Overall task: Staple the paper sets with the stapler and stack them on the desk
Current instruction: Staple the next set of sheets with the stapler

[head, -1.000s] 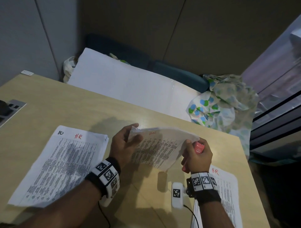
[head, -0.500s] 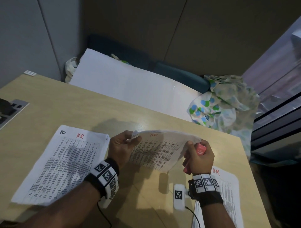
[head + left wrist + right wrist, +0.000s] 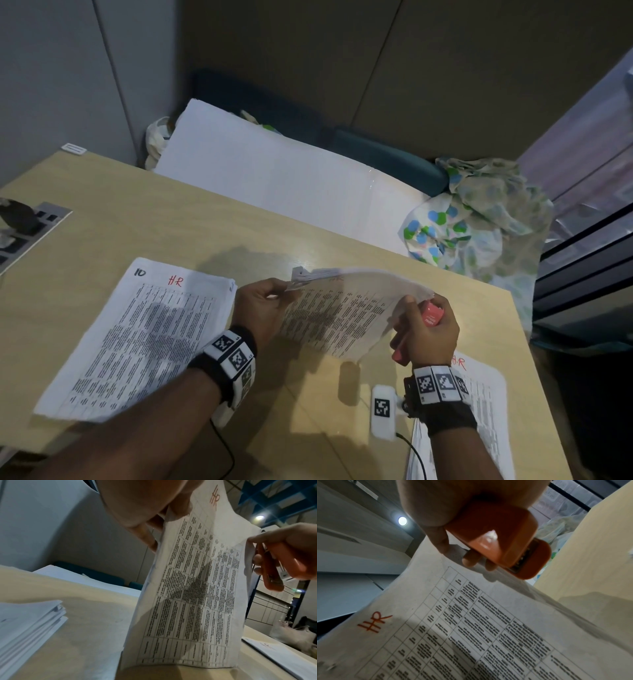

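A printed paper set (image 3: 342,315) marked "HR" in red hangs above the desk (image 3: 144,236). My left hand (image 3: 265,305) pinches its top left corner, and the set (image 3: 193,601) droops below it. My right hand (image 3: 424,330) grips a small coral stapler (image 3: 432,312) at the sheet's top right corner, with a fingertip touching the paper edge. The stapler (image 3: 505,540) fills the right wrist view above the set (image 3: 471,635). In the left wrist view the stapler (image 3: 278,566) stands beside the paper's edge.
A thick stack of printed sets (image 3: 137,339) lies on the desk at my left. More sheets (image 3: 486,411) lie under my right wrist. A power socket panel (image 3: 27,229) sits at the desk's left edge. Behind the desk stand a white board (image 3: 274,178) and a patterned cloth (image 3: 479,219).
Both hands have lifted the paper set slightly and turned it flatter. My right hand with the stapler has stayed at the top right corner.
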The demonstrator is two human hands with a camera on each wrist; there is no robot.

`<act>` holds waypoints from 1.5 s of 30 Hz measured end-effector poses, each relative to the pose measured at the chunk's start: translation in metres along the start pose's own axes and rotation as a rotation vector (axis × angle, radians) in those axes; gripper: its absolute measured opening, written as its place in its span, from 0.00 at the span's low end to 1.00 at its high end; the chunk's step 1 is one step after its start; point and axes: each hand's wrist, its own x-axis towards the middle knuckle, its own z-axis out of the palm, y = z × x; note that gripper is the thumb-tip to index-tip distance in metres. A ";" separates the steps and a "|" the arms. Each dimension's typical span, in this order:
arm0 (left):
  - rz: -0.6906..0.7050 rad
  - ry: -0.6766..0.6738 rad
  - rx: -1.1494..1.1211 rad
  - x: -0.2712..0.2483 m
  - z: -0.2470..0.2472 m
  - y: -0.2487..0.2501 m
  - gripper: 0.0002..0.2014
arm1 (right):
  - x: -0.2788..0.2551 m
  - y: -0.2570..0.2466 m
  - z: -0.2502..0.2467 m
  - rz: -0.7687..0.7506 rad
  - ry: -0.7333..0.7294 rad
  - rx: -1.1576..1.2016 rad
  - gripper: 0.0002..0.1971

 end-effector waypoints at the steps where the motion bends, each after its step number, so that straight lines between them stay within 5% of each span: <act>1: 0.013 0.012 0.000 0.001 0.001 0.001 0.11 | 0.000 -0.001 -0.001 -0.002 0.001 -0.004 0.12; 3: 0.052 0.006 -0.006 0.001 0.002 0.001 0.08 | 0.001 -0.001 -0.002 0.002 -0.007 -0.008 0.10; 9: 0.091 -0.143 -0.020 -0.004 0.013 0.001 0.25 | 0.001 0.000 -0.001 0.005 -0.020 -0.014 0.10; 13: 0.020 -0.101 -0.018 -0.004 0.019 0.005 0.08 | 0.001 0.002 -0.004 0.005 -0.027 -0.042 0.13; 16: -0.062 -0.036 -0.055 -0.003 0.022 0.009 0.06 | 0.001 -0.003 -0.010 0.072 0.163 -0.046 0.22; 19: -0.055 -0.003 -0.095 -0.003 0.021 0.015 0.14 | -0.002 -0.029 -0.014 0.062 0.297 0.222 0.15; 26: 0.043 -0.065 -0.079 -0.008 0.035 0.013 0.14 | -0.021 -0.118 0.020 -0.469 -0.074 0.786 0.05; 28: 0.123 -0.092 -0.050 -0.011 0.036 0.017 0.08 | -0.028 -0.129 0.041 -0.479 -0.155 0.795 0.05; 33: 0.128 -0.071 -0.112 -0.015 0.042 0.031 0.22 | -0.046 -0.126 0.077 -0.404 -0.183 0.675 0.04; 38: 0.212 -0.029 -0.134 -0.014 0.038 0.019 0.17 | -0.047 -0.125 0.088 -0.375 -0.149 0.659 0.04; 45: 0.427 -0.023 -0.051 -0.009 0.025 0.024 0.21 | -0.040 -0.129 0.087 -0.280 -0.251 0.534 0.16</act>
